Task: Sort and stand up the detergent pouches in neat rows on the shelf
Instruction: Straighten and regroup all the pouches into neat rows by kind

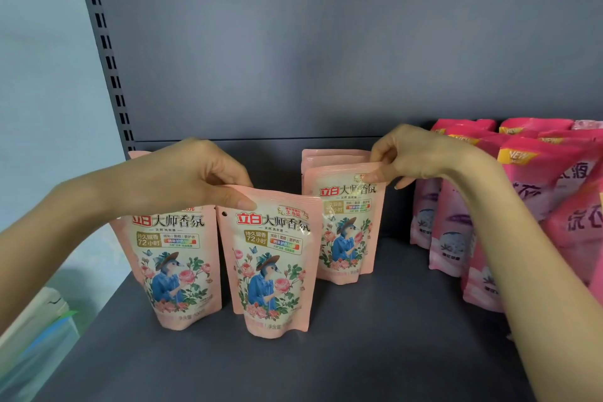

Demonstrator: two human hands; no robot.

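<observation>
Pink pouches, head view: three light pink pouches are stood up front on the grey shelf — left pouch, middle pouch, and further back, right of centre, the far pouch, with more of the same kind stacked behind it.
Left hand: closed in a pinch on the top edge of the middle pouch.
Right hand: closed in a pinch on the top corner of the far pouch.
Risk: the soft pouches may be tipped forward on release, judged from their slack bases; the middle one is leaned slightly.
Surroundings: darker pink pouches are crowded at the right, just beside the right forearm, and could be knocked.
</observation>
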